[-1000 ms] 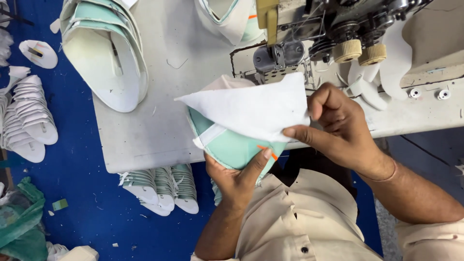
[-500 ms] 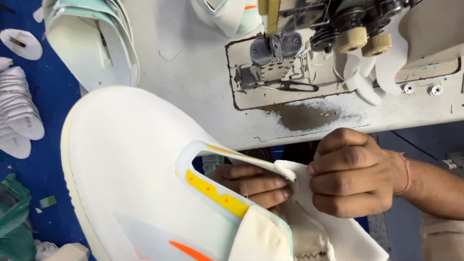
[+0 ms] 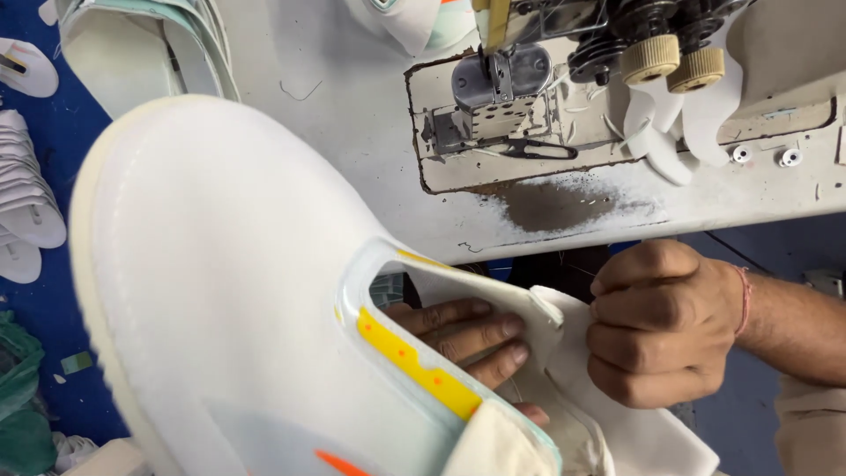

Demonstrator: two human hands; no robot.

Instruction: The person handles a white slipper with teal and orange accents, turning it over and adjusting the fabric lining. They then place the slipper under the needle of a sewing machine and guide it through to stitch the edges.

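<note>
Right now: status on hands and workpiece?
Left hand inside white shoe upper. Right hand gripping its edge. Sewing machine ahead, nothing between.

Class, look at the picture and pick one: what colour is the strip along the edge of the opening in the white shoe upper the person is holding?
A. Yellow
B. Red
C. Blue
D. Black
A: a yellow strip runs along the edge of the opening of the white shoe upper, beside the fingers of the left hand.

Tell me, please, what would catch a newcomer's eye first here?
The big white shoe upper fills the lower left, its yellow strip along the opening. The left hand is inside it; the right hand grips its edge. Behind sits the sewing machine.
</note>
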